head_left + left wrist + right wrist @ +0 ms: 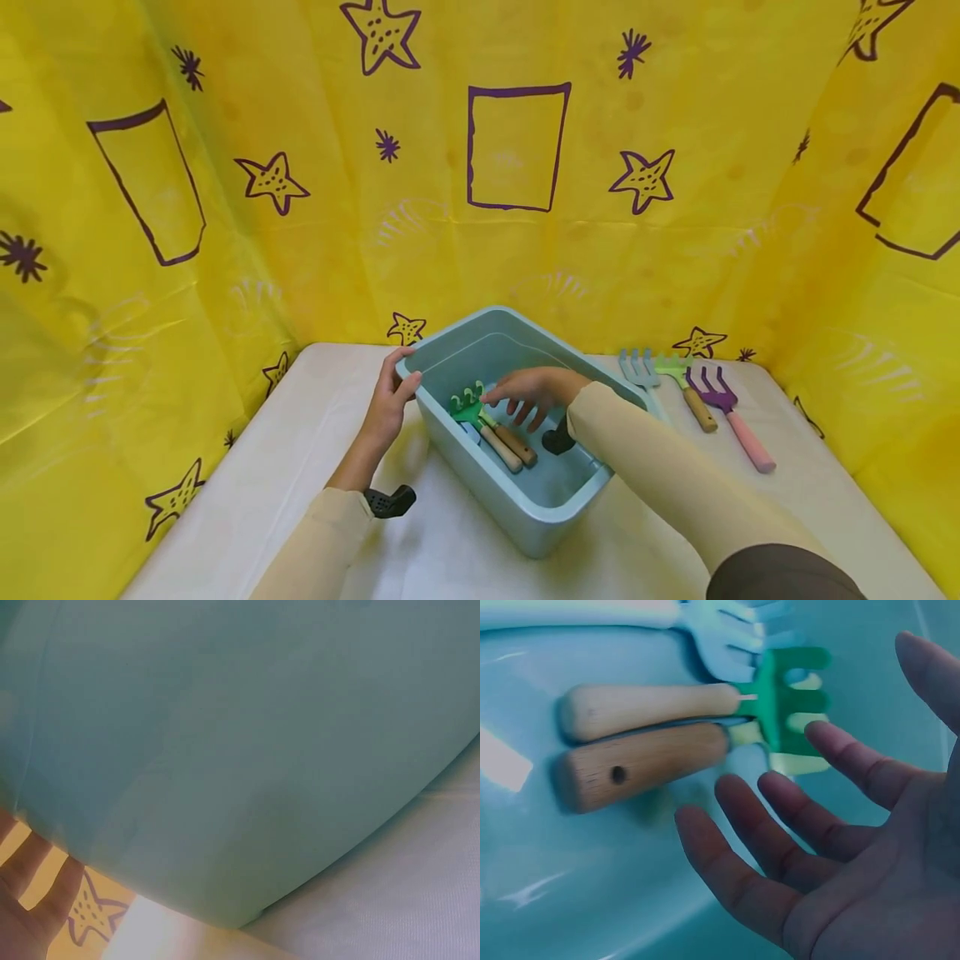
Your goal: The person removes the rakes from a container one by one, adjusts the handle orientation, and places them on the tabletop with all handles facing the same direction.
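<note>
My left hand [387,400] grips the left corner of a blue-green plastic bin [480,471], its thumb over the rim. Inside the bin, my right hand [536,392] hovers with spread fingers and holds nothing. Right by its fingertips lies a green hand rake [780,697] with a pale wooden handle. Beside that is a brown wooden handle [645,765], its light green head partly hidden under the green rake. A light blue hand fork [724,641] lies along the other side of the green rake.
To the right of the bin, on the white table [300,442], lie a light blue fork [640,371], a light green rake [697,400] with a wooden handle and a purple fork [723,398] with a pink handle. Yellow patterned cloth [510,258] walls in the back and sides.
</note>
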Tool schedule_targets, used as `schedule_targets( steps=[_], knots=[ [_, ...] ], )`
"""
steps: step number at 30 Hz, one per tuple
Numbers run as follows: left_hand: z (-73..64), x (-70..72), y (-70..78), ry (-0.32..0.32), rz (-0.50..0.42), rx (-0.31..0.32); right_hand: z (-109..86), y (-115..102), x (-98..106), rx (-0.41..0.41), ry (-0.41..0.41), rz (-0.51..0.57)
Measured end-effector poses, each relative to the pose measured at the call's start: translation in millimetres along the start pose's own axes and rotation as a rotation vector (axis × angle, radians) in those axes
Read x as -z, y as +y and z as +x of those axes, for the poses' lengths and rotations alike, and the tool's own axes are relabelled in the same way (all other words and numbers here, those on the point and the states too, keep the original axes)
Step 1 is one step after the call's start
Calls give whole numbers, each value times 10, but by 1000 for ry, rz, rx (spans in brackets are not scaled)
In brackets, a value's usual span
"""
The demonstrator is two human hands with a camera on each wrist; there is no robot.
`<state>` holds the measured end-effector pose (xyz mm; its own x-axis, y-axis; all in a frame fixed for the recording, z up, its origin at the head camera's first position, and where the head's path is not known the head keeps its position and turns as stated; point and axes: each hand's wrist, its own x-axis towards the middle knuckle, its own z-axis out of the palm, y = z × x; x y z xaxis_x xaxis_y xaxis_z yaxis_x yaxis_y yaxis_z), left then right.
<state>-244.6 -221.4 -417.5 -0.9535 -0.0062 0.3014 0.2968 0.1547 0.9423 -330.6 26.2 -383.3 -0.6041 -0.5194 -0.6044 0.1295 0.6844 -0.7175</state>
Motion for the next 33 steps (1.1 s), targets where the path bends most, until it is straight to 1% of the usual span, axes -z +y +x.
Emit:
schedule_targets(
  steps=[3,7,11,15,21,22,24,26,28,29,31,33],
  knots=[
    [-2,-10,6,-5,-20,-4,18,38,-19,-43,-18,-39],
    [27,-13,-99,10,-12,-5,25,77,-56,-96,-50,-89],
    [42,-22,-144,23,0,-11,8,85,-96,-129,-63,-139],
    [44,-25,-142,19,-7,-15,-20,65,-120,-141,-74,-220],
    [38,-14,-128,26,15,-11,-38,30,-129,-125,-94,-352],
    [22,-15,-79,23,15,-5,-39,24,-130,-124,-95,-356],
    [21,-8,-85,27,17,-6,-43,14,-128,-122,-88,-364],
    [19,-2,-69,17,24,-10,-34,9,-121,-128,-79,-350],
    [-9,-4,29,6,16,-3,-21,11,-112,-132,-70,-338],
    [-9,-5,31,5,19,-6,-14,12,-108,-134,-66,-339],
    [-35,-11,124,-6,19,-4,-3,15,-104,-138,-65,-340],
    [-47,-14,162,-2,8,6,-9,14,-107,-135,-64,-357]
  ],
)
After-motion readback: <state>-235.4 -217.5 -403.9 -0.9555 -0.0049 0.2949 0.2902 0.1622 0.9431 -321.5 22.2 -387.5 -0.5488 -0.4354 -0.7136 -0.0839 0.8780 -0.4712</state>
